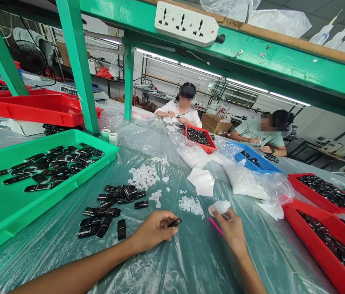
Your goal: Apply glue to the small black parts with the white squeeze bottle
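Observation:
My left hand (157,230) is closed around a small black plastic piece (175,223), its end poking out past the fingertips. My right hand (232,228) grips a whitish squeeze bottle (220,207), tipped on its side above the table. Just beneath that bottle lies a bright pink stick (215,226). Between the hands and farther back is a heap of tiny white bits (191,206). Loose black pieces (102,220) lie to the left of my left hand, and behind them is a pile of larger white translucent pieces (144,177).
A green tray (99,169) holding long black pieces stands at the left. Red bins (301,222) of black parts line the right. Crumpled white paper (201,181) and a bag of white bits (246,179) lie behind. Two people work across the table. A green shelf beam (252,45) crosses above.

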`<state>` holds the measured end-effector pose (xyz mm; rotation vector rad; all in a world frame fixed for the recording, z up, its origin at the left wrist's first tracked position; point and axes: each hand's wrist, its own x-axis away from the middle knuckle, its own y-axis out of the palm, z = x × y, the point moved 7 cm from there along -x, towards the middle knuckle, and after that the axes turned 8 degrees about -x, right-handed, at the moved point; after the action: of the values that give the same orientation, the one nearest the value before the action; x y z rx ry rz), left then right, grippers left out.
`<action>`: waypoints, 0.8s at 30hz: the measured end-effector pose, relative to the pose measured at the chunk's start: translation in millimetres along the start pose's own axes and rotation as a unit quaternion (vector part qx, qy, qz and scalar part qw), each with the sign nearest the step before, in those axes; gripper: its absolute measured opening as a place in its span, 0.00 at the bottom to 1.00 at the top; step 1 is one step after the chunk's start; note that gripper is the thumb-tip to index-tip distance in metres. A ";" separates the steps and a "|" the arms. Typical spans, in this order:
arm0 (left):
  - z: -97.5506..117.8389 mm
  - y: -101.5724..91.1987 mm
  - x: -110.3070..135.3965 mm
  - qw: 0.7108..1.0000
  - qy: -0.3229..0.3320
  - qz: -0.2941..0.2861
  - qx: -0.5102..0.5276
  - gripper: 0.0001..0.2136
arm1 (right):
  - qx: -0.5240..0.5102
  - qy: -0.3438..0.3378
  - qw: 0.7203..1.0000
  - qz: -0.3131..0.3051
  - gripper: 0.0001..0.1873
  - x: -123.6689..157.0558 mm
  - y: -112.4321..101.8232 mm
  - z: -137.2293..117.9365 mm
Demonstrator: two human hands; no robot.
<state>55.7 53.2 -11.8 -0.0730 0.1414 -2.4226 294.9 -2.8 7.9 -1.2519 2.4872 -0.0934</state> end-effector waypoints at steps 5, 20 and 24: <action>-5.9 -0.9 -3.5 0.997 -0.026 0.011 0.075 0.17 | -0.148 0.061 0.981 -0.113 0.26 24.2 37.4 -15.6; 11.7 -9.6 2.1 0.992 0.029 0.066 -0.102 0.09 | -0.519 0.211 0.805 -0.196 0.12 61.3 83.9 -26.7; 11.7 -13.1 3.4 0.986 0.036 0.091 -0.135 0.09 | -0.517 0.240 0.812 -0.125 0.11 61.3 84.3 -9.4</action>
<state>45.7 59.9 1.4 -0.0908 0.4885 -2.2110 193.8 -0.9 -18.7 -2.1730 2.8218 1.1765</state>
